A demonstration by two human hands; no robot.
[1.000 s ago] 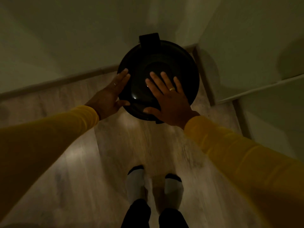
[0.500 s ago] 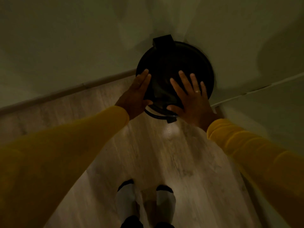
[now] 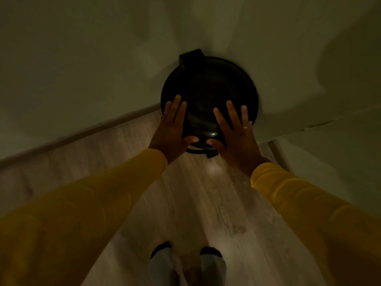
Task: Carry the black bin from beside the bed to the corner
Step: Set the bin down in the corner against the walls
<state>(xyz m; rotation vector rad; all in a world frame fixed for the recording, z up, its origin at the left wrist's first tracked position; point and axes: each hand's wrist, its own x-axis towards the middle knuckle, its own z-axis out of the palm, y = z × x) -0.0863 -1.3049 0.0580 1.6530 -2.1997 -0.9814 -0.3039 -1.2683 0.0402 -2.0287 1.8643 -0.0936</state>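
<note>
Both hands are spread flat against the black bin [image 3: 208, 93], clasping it between them. The left hand [image 3: 172, 129] presses the near left side of the lid, fingers extended, thumb tucked under the rim. The right hand [image 3: 235, 133] mirrors it on the near right side. The bin's round lid is closed, so its contents cannot be seen. Beyond the hands, the bin sits close against the pale wall [image 3: 103, 58]; below them lies the wooden floor [image 3: 185, 199].
</note>
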